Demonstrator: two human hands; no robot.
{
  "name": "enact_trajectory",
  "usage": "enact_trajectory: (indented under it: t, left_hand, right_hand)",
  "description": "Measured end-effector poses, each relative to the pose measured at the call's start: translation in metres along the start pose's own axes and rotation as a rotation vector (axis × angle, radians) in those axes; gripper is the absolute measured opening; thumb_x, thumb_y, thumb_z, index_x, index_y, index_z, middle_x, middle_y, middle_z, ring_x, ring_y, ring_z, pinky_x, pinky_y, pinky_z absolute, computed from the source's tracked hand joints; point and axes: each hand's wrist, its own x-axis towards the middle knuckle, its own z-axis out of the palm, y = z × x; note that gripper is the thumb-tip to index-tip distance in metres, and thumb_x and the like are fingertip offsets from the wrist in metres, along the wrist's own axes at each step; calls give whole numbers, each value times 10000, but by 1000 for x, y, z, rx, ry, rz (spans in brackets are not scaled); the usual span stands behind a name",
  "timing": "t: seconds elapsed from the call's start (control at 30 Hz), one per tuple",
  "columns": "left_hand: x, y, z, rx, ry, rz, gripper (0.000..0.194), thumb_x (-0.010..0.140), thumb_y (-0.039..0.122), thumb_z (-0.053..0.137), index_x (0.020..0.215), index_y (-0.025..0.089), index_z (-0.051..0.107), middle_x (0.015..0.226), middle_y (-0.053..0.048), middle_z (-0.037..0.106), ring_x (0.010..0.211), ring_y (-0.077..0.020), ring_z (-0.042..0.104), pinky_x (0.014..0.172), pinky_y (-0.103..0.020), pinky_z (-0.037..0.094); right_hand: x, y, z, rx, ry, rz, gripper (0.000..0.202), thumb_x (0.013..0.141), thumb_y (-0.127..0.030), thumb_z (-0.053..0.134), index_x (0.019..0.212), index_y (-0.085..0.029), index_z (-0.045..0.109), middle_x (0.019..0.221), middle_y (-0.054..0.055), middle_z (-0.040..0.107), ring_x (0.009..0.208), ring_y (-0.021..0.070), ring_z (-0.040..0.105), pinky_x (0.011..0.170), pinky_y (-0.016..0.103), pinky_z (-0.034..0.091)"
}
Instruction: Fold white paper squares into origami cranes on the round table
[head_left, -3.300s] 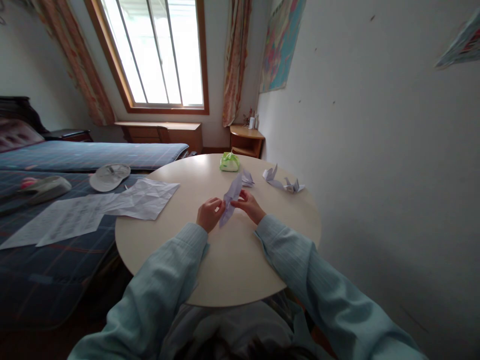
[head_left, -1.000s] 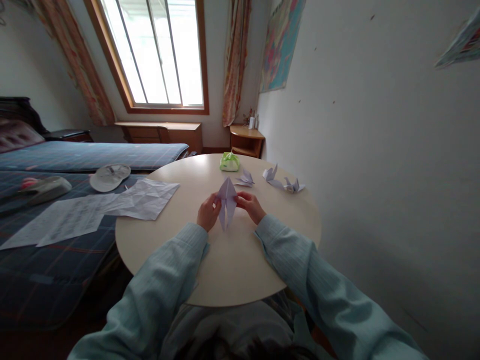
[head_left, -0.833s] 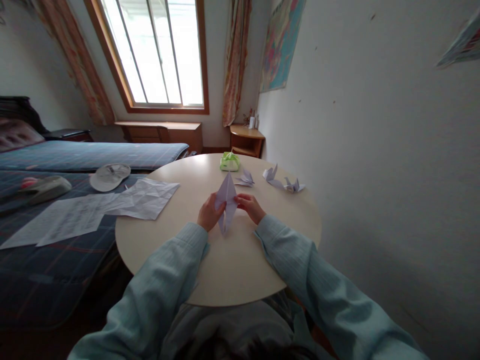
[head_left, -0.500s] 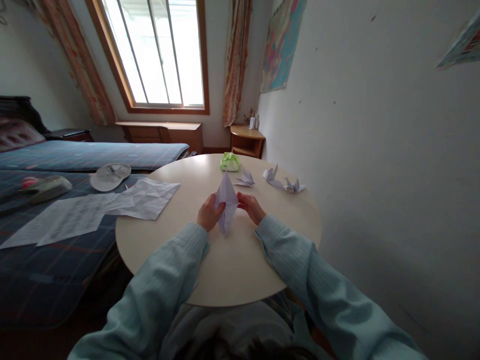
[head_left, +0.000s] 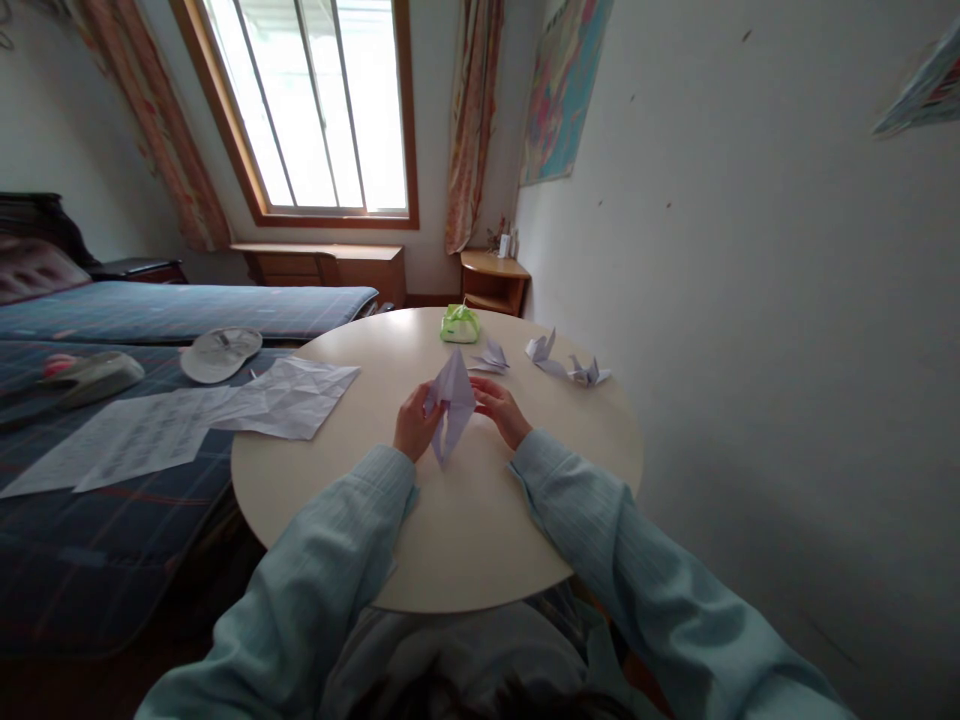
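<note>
A pale lilac sheet of paper folded into a tall diamond [head_left: 454, 390] is held up above the round table, its lower end split into two points. My left hand [head_left: 417, 422] is closed on its left side, with the thumb across the front. At the right corner of the diamond, my right hand [head_left: 504, 410] has its fingers bent against the edge, and some fingertips are partly hidden by the paper. Just behind lies another folded paper piece [head_left: 491, 357]. Two more folded paper figures [head_left: 541, 347] [head_left: 589, 371] stand to the right.
The round cream table [head_left: 480, 540] carries a green-and-white tissue pack [head_left: 460, 324] at the far side. A creased paper sheet [head_left: 292, 395] overlaps the table's left edge and the bed [head_left: 90, 540]. A light cap [head_left: 220, 355] lies on the bed. The white wall [head_left: 750, 350] is close on the right.
The folded paper has tilted slightly, and its lower points have spread apart, with a gap now showing. Both hands stay in nearly the same place; the right fingers have shifted a little.
</note>
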Motion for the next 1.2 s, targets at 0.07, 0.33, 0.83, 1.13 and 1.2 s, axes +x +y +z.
enact_trajectory:
  t: [0.07,0.33,0.83,1.13,1.2]
  left_hand:
    - [0,2,0,-54,-12,5,250,734,247,468,966,169,515,762,-26,583,656,-114,525,560,-205,432]
    - [0,8,-3,-144,-6,64,235,752,223,449,945,179,576,873,-39,626,759,-111,558,606,-198,454]
    - [-2,12,-5,-115,114,56,227,708,179,493,894,174,623,824,-36,648,664,-102,552,608,-206,450]
    - [-3,6,-5,-196,154,85,226,689,167,511,899,158,593,873,-52,633,806,-140,576,721,-240,448]
    - [-4,6,-5,-245,162,85,229,678,199,537,899,158,584,861,-48,630,789,-141,579,720,-243,450]
  right_hand:
    - [1,1,0,6,37,3,320,598,-355,622,891,-231,585,911,1,605,769,113,543,638,224,428]
    - [2,5,0,3,22,28,285,587,-431,620,733,-188,590,705,-11,602,636,94,529,592,216,414]
    - [3,7,-1,26,62,28,203,581,-351,612,595,-166,530,517,-55,520,489,57,454,512,197,358]
    - [3,5,0,-14,98,51,155,587,-279,545,515,-156,484,452,-49,498,430,53,430,476,201,344]
    - [2,4,0,-30,98,64,165,586,-290,548,515,-155,484,461,-43,508,436,55,439,482,203,352]
